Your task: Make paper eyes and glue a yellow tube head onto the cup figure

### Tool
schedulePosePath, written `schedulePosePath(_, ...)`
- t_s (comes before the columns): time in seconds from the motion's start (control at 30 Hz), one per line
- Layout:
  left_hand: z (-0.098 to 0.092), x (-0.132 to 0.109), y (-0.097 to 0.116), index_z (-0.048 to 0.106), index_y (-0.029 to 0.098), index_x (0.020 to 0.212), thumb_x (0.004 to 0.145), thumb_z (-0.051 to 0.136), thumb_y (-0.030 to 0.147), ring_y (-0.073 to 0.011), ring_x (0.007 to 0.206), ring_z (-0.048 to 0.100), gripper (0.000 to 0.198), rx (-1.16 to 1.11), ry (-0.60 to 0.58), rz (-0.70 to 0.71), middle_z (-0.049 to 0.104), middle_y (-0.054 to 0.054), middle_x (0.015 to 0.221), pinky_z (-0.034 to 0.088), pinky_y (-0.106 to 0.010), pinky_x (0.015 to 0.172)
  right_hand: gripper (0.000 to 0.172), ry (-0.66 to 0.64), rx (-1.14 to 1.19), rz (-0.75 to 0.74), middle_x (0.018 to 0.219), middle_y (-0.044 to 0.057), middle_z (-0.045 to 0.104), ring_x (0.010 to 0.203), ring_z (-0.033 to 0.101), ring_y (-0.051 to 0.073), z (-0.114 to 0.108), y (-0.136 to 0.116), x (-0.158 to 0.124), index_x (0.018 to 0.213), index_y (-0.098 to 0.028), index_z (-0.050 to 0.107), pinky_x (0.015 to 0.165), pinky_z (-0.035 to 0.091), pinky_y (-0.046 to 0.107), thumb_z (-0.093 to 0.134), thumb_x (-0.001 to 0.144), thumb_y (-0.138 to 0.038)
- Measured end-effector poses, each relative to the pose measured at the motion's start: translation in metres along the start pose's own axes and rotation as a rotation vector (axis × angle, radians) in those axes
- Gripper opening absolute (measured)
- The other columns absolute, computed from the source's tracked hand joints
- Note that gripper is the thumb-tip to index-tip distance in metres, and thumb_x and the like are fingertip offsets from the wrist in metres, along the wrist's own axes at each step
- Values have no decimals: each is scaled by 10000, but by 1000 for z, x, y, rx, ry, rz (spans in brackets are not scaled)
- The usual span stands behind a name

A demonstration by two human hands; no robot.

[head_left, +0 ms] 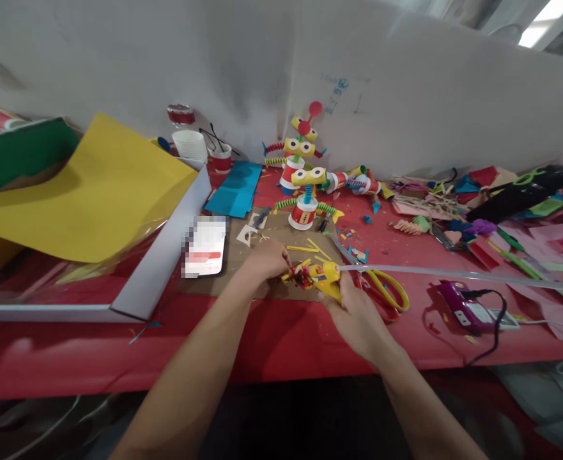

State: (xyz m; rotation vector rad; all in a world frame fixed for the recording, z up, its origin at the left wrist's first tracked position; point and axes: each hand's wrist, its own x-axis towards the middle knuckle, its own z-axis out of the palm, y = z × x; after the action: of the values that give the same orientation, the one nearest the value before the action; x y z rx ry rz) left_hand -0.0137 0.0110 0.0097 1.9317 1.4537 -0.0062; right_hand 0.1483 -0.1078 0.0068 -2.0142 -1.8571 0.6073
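My right hand [356,316] is closed around the handle of a yellow glue gun [326,273], whose nozzle points left. A long, clear glue stick [429,273] runs out of the gun's back end to the right. Close to the nozzle, the fingers of my left hand [268,259] are pinched together; what they hold, if anything, is too small to make out. Red and yellow bits show around the nozzle. Both hands are over a brown cardboard sheet [243,281]. Thin yellow paper strips [303,249] lie just beyond the gun.
Paper-cup figures [302,214] with spring arms stand behind the cardboard. Scissors [389,289] lie right of my right hand, near a purple device [466,306] with a cord. To the left are a phone [209,246], blue paper [237,188] and a white box [166,268] with yellow sheets [89,198].
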Motion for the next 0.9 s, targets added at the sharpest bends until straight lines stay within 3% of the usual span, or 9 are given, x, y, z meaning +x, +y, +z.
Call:
schedulePosePath(0.47, -2, -3, 2, 745, 169, 813, 614, 578, 110, -147, 645, 623, 267, -3, -30, 14, 725, -76, 789, 426, -208, 550, 295, 87, -118, 92, 998, 157, 656, 953, 612, 312, -11, 15, 16, 1100, -145, 415, 702, 415, 334, 443, 853, -305)
schedulePosePath(0.9, -4, -3, 1, 743, 180, 812, 598, 572, 127, -142, 676, 615, 279, 49, -16, 59, 729, -56, 814, 384, -200, 524, 323, 75, -185, 72, 920, 129, 668, 839, 639, 291, -18, 20, 24, 1142, -147, 407, 615, 385, 302, 435, 859, -301)
